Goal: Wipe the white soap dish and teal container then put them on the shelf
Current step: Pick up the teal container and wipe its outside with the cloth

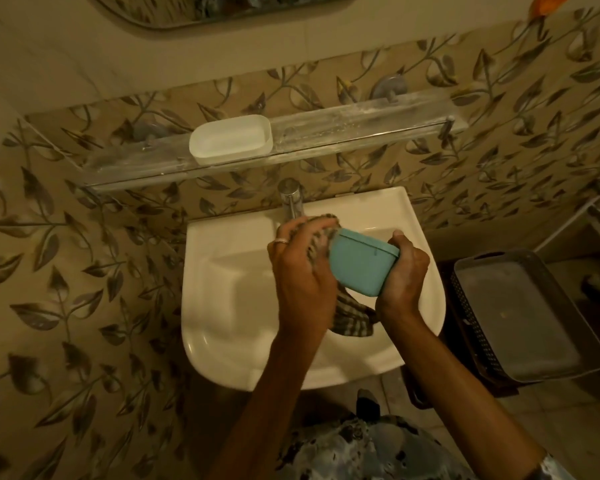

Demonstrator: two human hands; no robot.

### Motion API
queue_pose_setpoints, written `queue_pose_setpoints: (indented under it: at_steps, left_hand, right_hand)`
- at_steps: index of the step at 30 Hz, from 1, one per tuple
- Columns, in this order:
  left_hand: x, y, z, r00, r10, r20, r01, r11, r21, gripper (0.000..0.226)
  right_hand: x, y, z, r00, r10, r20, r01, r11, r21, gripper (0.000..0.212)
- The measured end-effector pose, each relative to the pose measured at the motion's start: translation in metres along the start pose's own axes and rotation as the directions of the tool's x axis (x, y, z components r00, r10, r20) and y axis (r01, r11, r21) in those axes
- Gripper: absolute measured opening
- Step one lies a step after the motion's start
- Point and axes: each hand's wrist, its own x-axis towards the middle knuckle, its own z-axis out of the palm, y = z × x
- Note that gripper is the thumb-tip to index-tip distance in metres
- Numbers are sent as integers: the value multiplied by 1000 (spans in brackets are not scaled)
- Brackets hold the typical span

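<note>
Over the white sink [229,306], my right hand [404,275] grips the teal container [360,263] by its right end, holding it tilted. My left hand [298,271] holds a checked cloth [352,318] bunched against the container's left end; the cloth's tail hangs down below the container. The white soap dish [231,140] stands upright on the glass shelf [360,123], left of the shelf's middle, apart from both hands.
A chrome tap [291,199] rises at the back of the sink, just behind my left hand. A grey tray [527,317] lies on a dark perforated basket [464,306] to the right. Leaf-patterned tiles cover the wall, and a mirror edge [215,12] shows at the top.
</note>
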Motion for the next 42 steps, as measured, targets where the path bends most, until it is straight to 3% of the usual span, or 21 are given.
queue_pose_setpoints:
  at_steps: [2, 4, 5, 9, 14, 17, 19, 20, 21, 23, 25, 26, 28, 31, 37, 42]
  left_hand:
    - [9, -17, -6, 970, -220, 106, 239, 945, -223, 25]
    - [10, -35, -14, 853, -433, 291, 522, 718, -461, 27]
    - [8, -42, -18, 810, -483, 332, 585, 623, -519, 27]
    - [1, -62, -22, 730, -627, 271, 623, 448, -641, 26]
    - [5, -61, -31, 570, -774, 277, 640, 207, -740, 43]
    - [16, -52, -39, 555, -764, 329, 600, 94, -795, 48]
    - [26, -41, -42, 625, -719, 303, 539, 118, -834, 46]
    - [30, -34, -43, 673, -694, 257, 506, 178, -844, 47]
    - [34, -26, -43, 738, -647, 191, 459, 275, -844, 44]
    - [38, -10, -38, 897, -441, 42, 335, 612, -717, 22]
    - [36, 3, -29, 989, -105, 102, 137, 909, -394, 16]
    - [32, 5, -22, 978, 42, 204, 15, 964, -266, 22]
    - [21, 3, -10, 916, 212, 340, -175, 975, -137, 34]
    - [1, -4, -4, 865, 307, 397, -273, 952, -140, 42]
    - [-41, -17, -6, 827, 436, 355, -422, 898, -121, 39]
    - [-46, -19, -7, 863, 451, 228, -453, 890, -50, 44]
  right_hand:
    - [1, -2, -4, 997, 79, -2, -78, 991, 109, 47]
    - [3, -8, -7, 987, 162, 18, -162, 964, 210, 54]
    - [5, -10, -8, 977, 210, 41, -214, 945, 249, 59]
    - [7, -16, -18, 921, 323, 218, -361, 917, 169, 77]
    - [5, -11, -28, 870, 291, 399, -320, 947, 8, 58]
    - [3, -9, -31, 850, 278, 448, -288, 957, -47, 47]
    - [1, -9, -32, 837, 252, 486, -263, 964, -47, 44]
    - [-1, -10, -32, 832, 232, 503, -247, 968, -38, 45]
    - [-3, -11, -32, 829, 211, 518, -232, 972, -25, 46]
    - [-8, -11, -29, 821, 181, 542, -212, 977, -6, 49]
    - [-10, -11, -26, 822, 177, 541, -209, 978, -1, 49]
    - [-10, -11, -25, 831, 186, 525, -224, 975, 10, 48]
    - [-9, -12, -25, 846, 230, 480, -288, 956, 50, 45]
    - [-2, -14, -31, 867, 274, 416, -338, 937, 89, 50]
    - [3, -16, -35, 897, 310, 314, -364, 922, 129, 57]
    - [0, -14, -29, 920, 238, 310, -259, 966, 27, 54]
